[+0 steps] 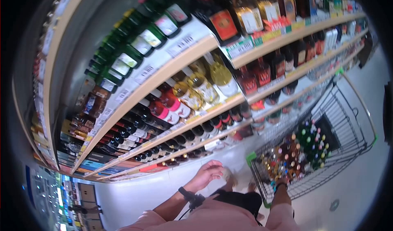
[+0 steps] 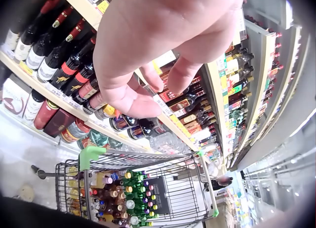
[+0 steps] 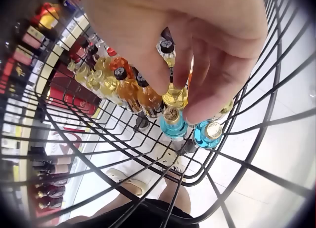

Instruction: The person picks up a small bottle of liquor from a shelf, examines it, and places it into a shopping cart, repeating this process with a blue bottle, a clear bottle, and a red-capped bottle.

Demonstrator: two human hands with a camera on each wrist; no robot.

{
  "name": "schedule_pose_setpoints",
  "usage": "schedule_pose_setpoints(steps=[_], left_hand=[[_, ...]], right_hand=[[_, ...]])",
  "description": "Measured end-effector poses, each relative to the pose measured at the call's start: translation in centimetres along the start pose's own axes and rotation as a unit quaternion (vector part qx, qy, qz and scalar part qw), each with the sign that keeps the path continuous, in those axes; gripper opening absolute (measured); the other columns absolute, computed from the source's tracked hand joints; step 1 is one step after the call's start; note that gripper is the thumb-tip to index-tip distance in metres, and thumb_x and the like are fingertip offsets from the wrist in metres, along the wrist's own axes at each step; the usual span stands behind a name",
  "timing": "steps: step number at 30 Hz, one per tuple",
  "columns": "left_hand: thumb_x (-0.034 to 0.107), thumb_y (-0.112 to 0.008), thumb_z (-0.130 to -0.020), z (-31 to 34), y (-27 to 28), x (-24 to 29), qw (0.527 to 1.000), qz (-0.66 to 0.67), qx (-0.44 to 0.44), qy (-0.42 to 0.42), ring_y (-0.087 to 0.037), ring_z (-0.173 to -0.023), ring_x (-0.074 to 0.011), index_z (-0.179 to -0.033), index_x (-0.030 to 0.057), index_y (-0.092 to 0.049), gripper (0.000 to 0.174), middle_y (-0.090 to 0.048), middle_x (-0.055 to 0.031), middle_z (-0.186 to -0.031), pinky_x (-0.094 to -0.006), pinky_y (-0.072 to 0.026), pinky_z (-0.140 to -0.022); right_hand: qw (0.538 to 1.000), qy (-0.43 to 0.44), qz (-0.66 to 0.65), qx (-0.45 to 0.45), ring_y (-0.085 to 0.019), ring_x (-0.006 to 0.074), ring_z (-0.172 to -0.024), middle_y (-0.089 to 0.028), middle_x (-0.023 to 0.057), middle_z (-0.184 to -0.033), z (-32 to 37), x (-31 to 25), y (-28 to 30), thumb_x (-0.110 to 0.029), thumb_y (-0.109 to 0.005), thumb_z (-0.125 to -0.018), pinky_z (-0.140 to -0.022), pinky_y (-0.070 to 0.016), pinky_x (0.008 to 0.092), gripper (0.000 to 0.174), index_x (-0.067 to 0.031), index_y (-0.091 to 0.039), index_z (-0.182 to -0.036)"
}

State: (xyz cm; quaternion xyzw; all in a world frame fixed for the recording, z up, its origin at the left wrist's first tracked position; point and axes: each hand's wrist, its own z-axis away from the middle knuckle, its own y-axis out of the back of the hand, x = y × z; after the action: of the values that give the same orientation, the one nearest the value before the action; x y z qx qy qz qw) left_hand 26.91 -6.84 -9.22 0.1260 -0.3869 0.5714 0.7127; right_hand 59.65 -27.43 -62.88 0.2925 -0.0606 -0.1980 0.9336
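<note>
My right hand [image 1: 281, 185] reaches into the near end of a wire shopping cart [image 1: 355, 129] packed with several small bottles [image 1: 305, 149]. In the right wrist view, the right hand [image 3: 197, 55] has thumb and fingers curled round the neck of a gold-capped bottle [image 3: 175, 96], which stands among amber bottles [image 3: 129, 90] and blue bottles [image 3: 207, 134]. My left hand [image 1: 208, 173] hangs in the air low before the shelves, left of the cart. In the left wrist view the left hand [image 2: 163, 40] has loosely curled fingers and holds nothing.
Tall store shelves [image 1: 192, 53] of wine and spirit bottles [image 1: 163, 104] run along the left, close beside the cart. A pale floor [image 1: 368, 87] stretches to the right. The cart has green corner guards [image 2: 90, 155]. Another person [image 2: 219, 181] stands far down the aisle.
</note>
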Motion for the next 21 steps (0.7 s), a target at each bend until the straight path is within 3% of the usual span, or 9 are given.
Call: schedule_pose_setpoints(steps=[1, 2, 6, 9, 13, 15, 17, 19, 21], left_hand=[[0.009, -0.059, -0.095, -0.1, 0.0, 0.3, 1.0, 0.005, -0.011, -0.01, -0.063, -0.09, -0.0137, -0.111, 0.008, -0.057, 0.016, -0.062, -0.0059, -0.106, -0.0265, -0.0508, -0.077], [0.008, -0.059, -0.095, -0.2, 0.2, 0.2, 1.0, 0.01, -0.016, -0.012, -0.063, -0.09, -0.0141, -0.112, 0.0081, -0.056, 0.017, -0.062, -0.0057, -0.106, -0.0265, -0.0503, -0.077], [0.01, -0.057, -0.095, -1.1, 0.6, 1.0, 0.998, 0.004, -0.043, -0.043, -0.061, -0.093, -0.0148, -0.114, 0.007, -0.055, 0.02, -0.061, -0.0059, -0.108, -0.0276, -0.0497, -0.079], [0.011, -0.058, -0.094, -0.9, 0.8, 1.6, 0.997, 0.018, -0.046, -0.059, -0.061, -0.095, -0.0163, -0.115, 0.0061, -0.055, 0.022, -0.06, -0.0068, -0.109, -0.0288, -0.0494, -0.08], [0.013, -0.061, -0.095, -0.6, 1.3, 2.3, 0.996, 0.033, -0.041, -0.073, -0.061, -0.093, -0.015, -0.113, 0.0076, -0.058, 0.019, -0.063, -0.0053, -0.105, -0.0281, -0.0494, -0.081], [0.014, -0.062, -0.095, -0.1, 1.6, 2.9, 0.995, 0.032, -0.04, -0.08, -0.061, -0.093, -0.0151, -0.115, 0.0075, -0.058, 0.021, -0.063, -0.0054, -0.106, -0.0282, -0.0494, -0.081], [0.015, -0.062, -0.095, 0.5, 2.1, 3.2, 0.995, 0.033, -0.038, -0.089, -0.061, -0.093, -0.0149, -0.115, 0.0074, -0.058, 0.021, -0.063, -0.0055, -0.106, -0.0283, -0.0493, -0.081], [0.015, -0.06, -0.096, 1.1, 2.6, 3.5, 0.993, 0.038, -0.035, -0.105, -0.061, -0.094, -0.0151, -0.112, 0.0071, -0.058, 0.018, -0.062, -0.006, -0.106, -0.0281, -0.0492, -0.081], [0.015, -0.059, -0.096, 1.6, 3.1, 3.7, 0.992, 0.047, -0.028, -0.114, -0.061, -0.094, -0.0153, -0.11, 0.0071, -0.058, 0.016, -0.062, -0.0062, -0.106, -0.028, -0.0492, -0.08]], right_hand=[[0.973, -0.11, -0.183, 0.086, -0.059, 0.0307, -0.119, -0.059, 0.018, -0.132, 5.2, -0.8, 4.4, -0.02, -0.063, -0.081, -0.107, -0.0387, 0.0397, 0.044, -0.0052, -0.062, -0.122], [0.87, -0.145, -0.441, 0.17, -0.056, 0.0348, -0.121, -0.06, 0.0206, -0.128, 8.0, -0.7, 6.3, -0.014, -0.065, -0.08, -0.105, -0.0416, 0.042, 0.04, -0.002, -0.062, -0.118], [0.931, -0.136, -0.33, 0.07, -0.063, 0.0395, -0.107, -0.065, 0.0249, -0.113, 4.3, 2.2, 7.2, -0.015, -0.068, -0.078, -0.091, -0.0518, 0.0449, 0.038, 0.0023, -0.063, -0.111], [0.83, -0.154, -0.5, 0.193, -0.065, 0.0428, -0.099, -0.068, 0.026, -0.103, 11.2, 1.4, 13.9, -0.018, -0.065, -0.079, -0.084, -0.052, 0.048, 0.032, 0.0029, -0.066, -0.104], [0.81, -0.186, -0.509, 0.226, -0.068, 0.0379, -0.093, -0.07, 0.0228, -0.098, 11.8, 1.3, 17.4, -0.018, -0.069, -0.075, -0.08, -0.0536, 0.0432, 0.03, 0.0024, -0.068, -0.097], [0.789, -0.032, -0.548, 0.276, -0.069, 0.0392, -0.087, -0.069, 0.0257, -0.083, 11.4, 1.9, 18.8, -0.015, -0.066, -0.076, -0.078, -0.0517, 0.0461, 0.022, 0.0057, -0.068, -0.082], [0.715, -0.035, -0.543, 0.439, -0.065, 0.0268, -0.061, -0.065, 0.018, -0.064, 10.7, 0.9, 20.6, -0.008, -0.066, -0.073, -0.063, -0.0526, 0.0434, 0.014, 0.0058, -0.066, -0.07], [0.667, 0.02, -0.703, 0.246, -0.066, 0.0253, -0.057, -0.064, 0.0123, -0.067, 13.1, 0.7, 25.7, 0.0, -0.064, -0.073, -0.05, -0.0512, 0.0377, 0.011, 0.0035, -0.065, -0.084], [0.659, 0.098, -0.706, 0.239, -0.06, 0.0217, -0.046, -0.061, 0.0107, -0.063, 16.0, -0.4, 30.6, 0.002, -0.06, -0.076, -0.041, -0.0464, 0.0337, 0.005, 0.0024, -0.063, -0.072]])
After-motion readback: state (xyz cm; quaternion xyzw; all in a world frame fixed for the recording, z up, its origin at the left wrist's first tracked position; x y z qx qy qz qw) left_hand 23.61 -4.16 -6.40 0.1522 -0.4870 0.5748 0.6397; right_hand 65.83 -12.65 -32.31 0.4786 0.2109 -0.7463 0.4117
